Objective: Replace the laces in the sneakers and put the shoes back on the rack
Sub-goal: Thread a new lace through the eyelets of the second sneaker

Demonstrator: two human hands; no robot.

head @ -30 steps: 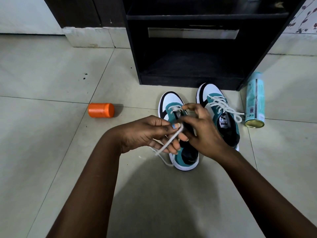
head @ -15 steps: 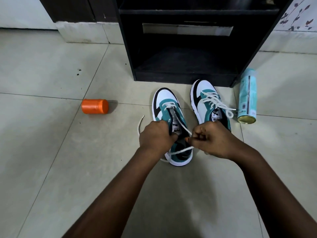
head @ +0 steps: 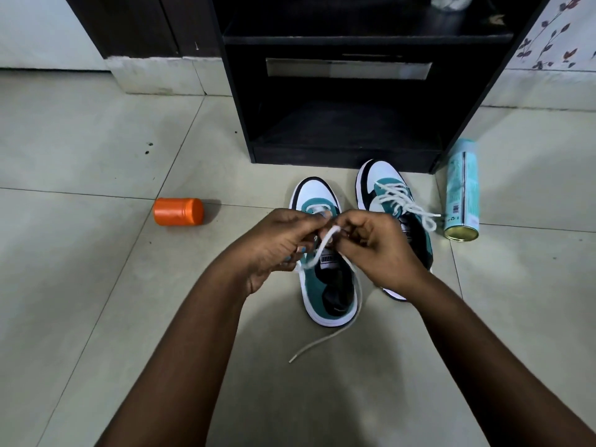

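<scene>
— On the floor before the rack (head: 338,156), what do you see?
— My left hand (head: 274,246) and right hand (head: 377,250) both pinch the lace (head: 317,253) above the left sneaker (head: 325,285). Its loose end trails past the heel.
— The other sneaker (head: 387,191)?
— Just beside it, laced.

Pale tiled floor (head: 80,285); floral-patterned wall (head: 561,33) far right; white wall (head: 38,30) and dark door frame (head: 129,24) far left.
</scene>
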